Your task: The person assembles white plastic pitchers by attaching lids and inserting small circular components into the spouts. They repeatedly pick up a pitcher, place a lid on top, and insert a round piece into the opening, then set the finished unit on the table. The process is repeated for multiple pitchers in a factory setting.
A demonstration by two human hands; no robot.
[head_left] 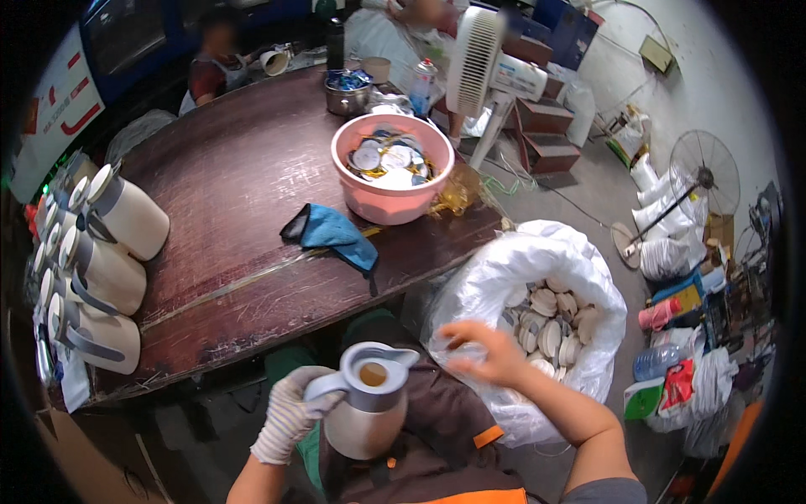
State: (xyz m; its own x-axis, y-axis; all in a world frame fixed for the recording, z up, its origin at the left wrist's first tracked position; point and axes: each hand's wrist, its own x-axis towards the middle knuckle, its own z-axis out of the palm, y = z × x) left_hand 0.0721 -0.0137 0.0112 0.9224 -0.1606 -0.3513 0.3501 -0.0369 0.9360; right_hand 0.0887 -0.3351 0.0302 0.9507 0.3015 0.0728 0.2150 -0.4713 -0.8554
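My left hand, in a striped knit glove, is closed round the grey handle of a cream thermos jug. The jug stands upright over my lap. Its grey collar and spout carry no lid, and the round mouth shows a brownish inside. My bare right hand hovers to the right of the spout, over the near left rim of a white plastic bag. Its fingers are apart and slightly blurred, with nothing visible in them. Many round cream and grey lids fill the bag.
Several cream jugs with grey handles crowd the left end of the dark wooden table. A blue cloth lies near a pink basin of round discs. Behind stand a fan and a person.
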